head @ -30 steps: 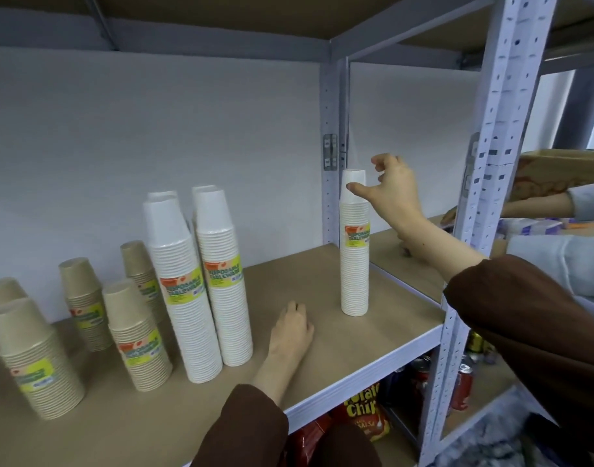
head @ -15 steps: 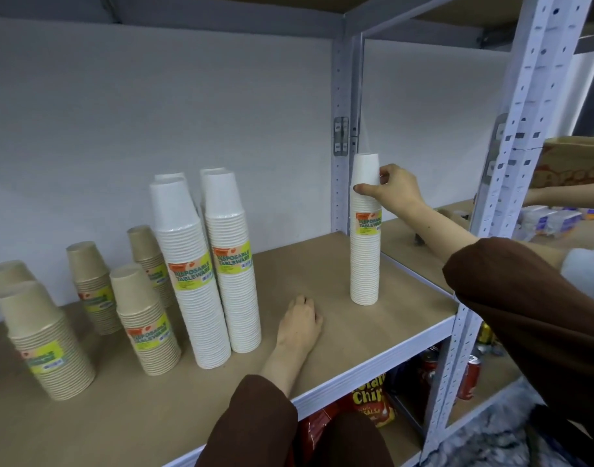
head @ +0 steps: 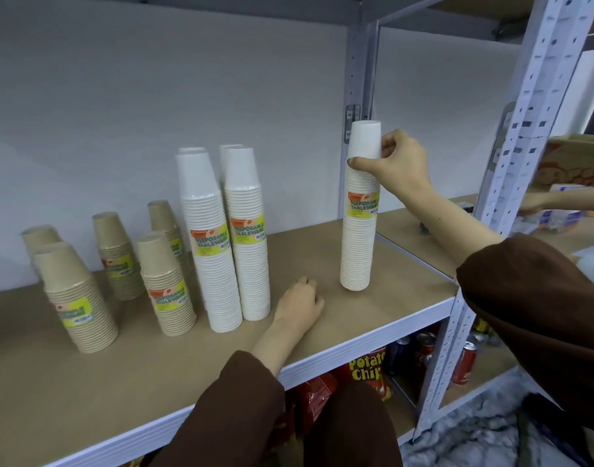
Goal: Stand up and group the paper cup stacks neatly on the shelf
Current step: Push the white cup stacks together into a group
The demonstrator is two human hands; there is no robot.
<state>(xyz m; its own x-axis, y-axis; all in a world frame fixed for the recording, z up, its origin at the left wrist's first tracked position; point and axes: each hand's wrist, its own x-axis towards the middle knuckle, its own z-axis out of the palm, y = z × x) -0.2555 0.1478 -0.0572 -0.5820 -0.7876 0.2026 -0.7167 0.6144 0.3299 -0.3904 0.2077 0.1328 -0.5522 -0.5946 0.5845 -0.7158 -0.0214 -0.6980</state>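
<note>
The right hand (head: 398, 165) now has thumb and fingers pinched around the top of the lone white cup stack (head: 360, 210), where a second ago the fingers were spread and only brushing its upper cups — so a loose touch has become a real hold. The stack stands upright on the shelf (head: 373, 318), its base on the board, near the rear upright post (head: 358, 96) and well apart from the other white stacks. The left hand (head: 297, 306) has not moved: it lies loosely curled on the board, grasping nothing, between the lone stack and the grouped ones.

For the task this reads as the start of the last gathering move: the two front white stacks (head: 231, 237) stand touching each other, with more tops visible just behind them, and the brown cup stacks (head: 120, 264) sit upright in a loose cluster to their left. Only the held stack is out of place, and it likely needs to travel left to join its group. A hold this high on a tall, narrow stack could let the base swing or the top cups lift off.

Writing: the yellow-green labels on the white stacks read "DISPOSABLE TABLEWARE", with an orange mark above; the brown stacks carry labels of the same colours, too blurred to read. Below the shelf a red bag (head: 368, 369) shows "Potato Chi" — the rest is hidden — beside drink cans (head: 427, 347) whose print cannot be read
</note>
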